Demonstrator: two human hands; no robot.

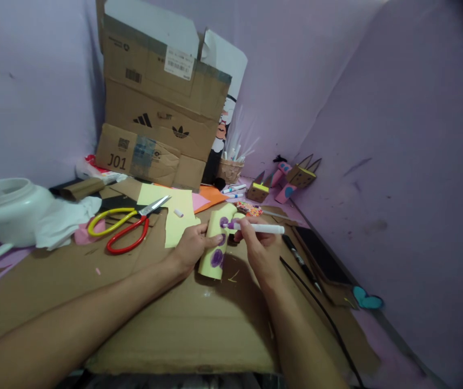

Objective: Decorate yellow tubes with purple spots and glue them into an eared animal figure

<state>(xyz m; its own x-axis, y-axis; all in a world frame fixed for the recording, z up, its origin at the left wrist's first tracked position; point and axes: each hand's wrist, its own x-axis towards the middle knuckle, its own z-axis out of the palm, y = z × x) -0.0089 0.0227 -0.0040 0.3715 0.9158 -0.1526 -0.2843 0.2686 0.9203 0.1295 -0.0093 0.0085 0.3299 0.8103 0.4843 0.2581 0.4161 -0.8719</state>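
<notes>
A yellow paper tube (210,243) with purple spots stands tilted over the cardboard-covered table (166,335). My left hand (193,248) is closed around the tube's left side, its thumb lying across the front near the spots. In my right hand (257,246) is a white marker (269,229), pinched between thumb and fingers. The marker's purple tip touches a spot near the top of the tube. Part of the right fingers is hidden behind the marker and palm. A small marker cap (178,213) lies on yellow paper (172,227) left of the tube.
Red and yellow scissors (128,227) lie left of the yellow paper, near a white teapot (8,216). Large cardboard (158,108) stands behind. At right are a black marker (302,263), a cable (328,319) and a dark flat object (322,256). Cardboard figures (259,190) stand at the back.
</notes>
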